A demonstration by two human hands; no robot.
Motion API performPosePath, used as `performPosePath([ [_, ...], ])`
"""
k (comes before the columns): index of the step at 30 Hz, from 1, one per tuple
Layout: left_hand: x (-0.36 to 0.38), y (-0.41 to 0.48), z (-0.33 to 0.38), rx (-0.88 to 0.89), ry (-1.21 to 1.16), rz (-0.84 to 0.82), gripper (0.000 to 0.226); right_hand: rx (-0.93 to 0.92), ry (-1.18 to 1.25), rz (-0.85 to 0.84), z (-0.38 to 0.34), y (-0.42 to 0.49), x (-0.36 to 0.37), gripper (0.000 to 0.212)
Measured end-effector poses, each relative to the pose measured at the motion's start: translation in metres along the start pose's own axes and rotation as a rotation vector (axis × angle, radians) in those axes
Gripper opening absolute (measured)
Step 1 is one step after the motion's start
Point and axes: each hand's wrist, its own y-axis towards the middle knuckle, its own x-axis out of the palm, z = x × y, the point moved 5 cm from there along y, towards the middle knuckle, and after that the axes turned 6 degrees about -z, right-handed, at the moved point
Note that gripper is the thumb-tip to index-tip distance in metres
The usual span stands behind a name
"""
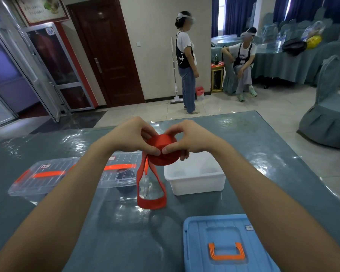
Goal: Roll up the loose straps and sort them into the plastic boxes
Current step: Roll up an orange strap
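A red strap is partly wound into a thick roll held above the table. My left hand grips the roll from the left and my right hand from the right, thumbs meeting on its front. The loose tail of the red strap hangs down in a loop that rests on the table. Below and right of the roll stands an open white plastic box. A clear lidded box with an orange handle holds a dark roll, partly hidden by my left forearm.
Another clear lidded box lies at the left. A blue lid with an orange handle sits at the near right. The table has a shiny grey-green cover. Two people and covered chairs are beyond the table.
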Motion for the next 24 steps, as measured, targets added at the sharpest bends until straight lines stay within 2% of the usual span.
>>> performPosePath([
  [3,0.000,-0.006,-0.010,0.043,-0.234,0.065,0.042,-0.048,0.089,0.106,0.002,-0.005,-0.006,0.049],
  [7,0.013,-0.014,-0.025,0.065,-0.506,0.120,0.065,-0.094,0.307,0.215,0.008,-0.009,-0.011,0.052],
  [11,0.016,-0.014,-0.030,0.069,-0.636,0.129,0.066,-0.113,0.430,0.272,0.013,-0.009,-0.006,0.046],
  [15,0.011,-0.016,-0.027,0.048,-0.586,0.137,0.065,-0.147,0.497,0.264,0.018,-0.010,0.002,0.038],
  [18,0.001,-0.017,-0.022,0.015,-0.474,0.149,0.064,-0.118,0.472,0.161,0.020,-0.008,0.005,0.042],
  [20,-0.003,-0.018,-0.017,-0.022,-0.343,0.105,0.058,-0.038,0.284,0.089,0.018,-0.007,0.003,0.055],
  [22,-0.004,-0.016,-0.009,-0.061,-0.185,0.067,0.051,0.030,-0.019,0.063,0.013,-0.004,0.001,0.072],
  [24,-0.004,-0.012,0.003,-0.066,-0.014,0.055,0.048,0.017,-0.200,0.050,0.003,0.000,0.004,0.078],
])
